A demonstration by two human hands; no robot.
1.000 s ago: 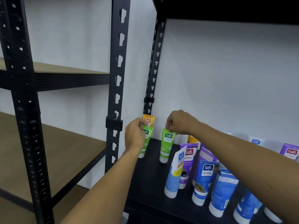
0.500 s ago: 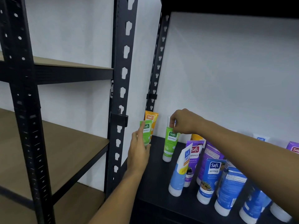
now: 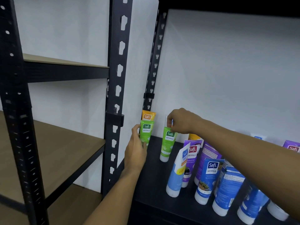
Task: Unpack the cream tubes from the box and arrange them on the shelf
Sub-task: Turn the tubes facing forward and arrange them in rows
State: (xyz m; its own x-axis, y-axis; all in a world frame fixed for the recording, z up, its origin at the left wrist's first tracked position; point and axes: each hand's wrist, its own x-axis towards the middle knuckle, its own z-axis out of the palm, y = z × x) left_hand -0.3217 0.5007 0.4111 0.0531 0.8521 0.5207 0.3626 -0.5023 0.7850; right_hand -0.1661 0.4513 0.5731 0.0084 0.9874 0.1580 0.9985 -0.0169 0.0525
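On the black shelf (image 3: 152, 184), two green Safi tubes stand cap-down near the back left corner. My left hand (image 3: 135, 149) holds the left green tube (image 3: 146, 132) by its side, in front of an orange tube (image 3: 148, 116). My right hand (image 3: 180, 121) pinches the top edge of the right green tube (image 3: 168, 143), which leans slightly. A white-and-blue tube top shows behind my right fingers. Purple tubes (image 3: 192, 153) and blue tubes (image 3: 206, 179) stand cap-down to the right, partly hidden by my right forearm. The box is out of view.
A black slotted upright (image 3: 116, 98) rises just left of my left hand. Beyond it a second rack has bare wooden shelves (image 3: 65, 148). A white wall (image 3: 227, 70) backs the shelf, and a dark shelf overhangs at the top.
My left hand slid down from the left green tube's top to its side. The right green tube moved a little further back under my right hand. The camera shifted slightly.
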